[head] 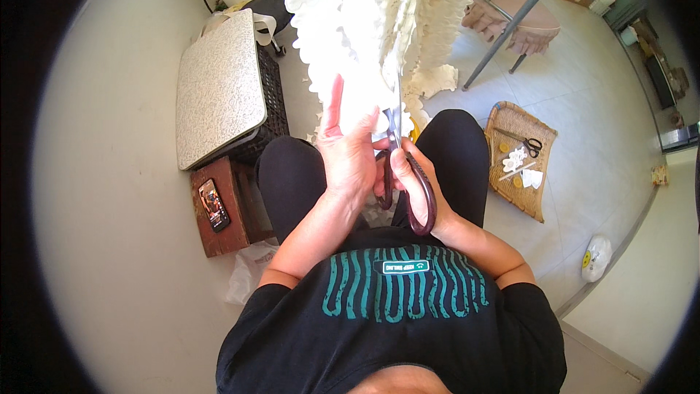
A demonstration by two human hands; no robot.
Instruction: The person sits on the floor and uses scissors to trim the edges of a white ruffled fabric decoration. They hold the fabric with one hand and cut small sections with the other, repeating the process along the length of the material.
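White fabric [339, 16] with scalloped edges and cut-out holes hangs in long strips in front of me, very bright where the light hits it. My left hand [350, 156] grips its lower part, index finger pointing up along the cloth and thumb near the blades. In my right hand [415, 175] is a pair of scissors [428, 205] with dark red handles. Their blades point away from me and meet the fabric edge just right of my left thumb. The overexposed cloth hides how far apart the blade tips are.
To the right, a woven bamboo tray [497, 169] holds black-handled scissors [532, 146] and small white pieces. A phone [213, 205] lies on a wooden stool [232, 235] at left, beside a board-topped black crate [219, 93]. A chair [519, 22] stands at upper right. White scraps litter the floor.
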